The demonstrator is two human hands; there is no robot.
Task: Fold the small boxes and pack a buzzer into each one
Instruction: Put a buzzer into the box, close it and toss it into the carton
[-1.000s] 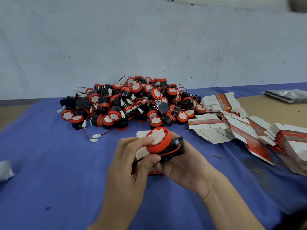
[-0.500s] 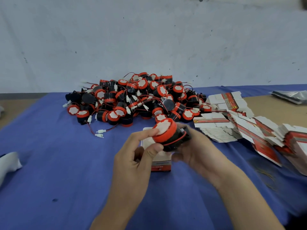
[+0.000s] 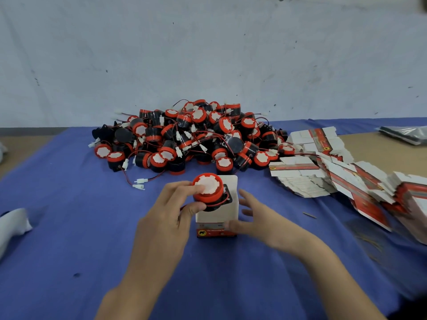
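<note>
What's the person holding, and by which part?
The left hand pinches a black buzzer, grip on its round red cap. The right hand, fingers spread, only touches the small white cardboard box.

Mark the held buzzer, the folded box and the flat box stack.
held buzzer (image 3: 209, 184), head view, white cap centre.
folded box (image 3: 212, 233), head view, red printed band.
flat box stack (image 3: 298, 161), head view, top sheet.
</note>
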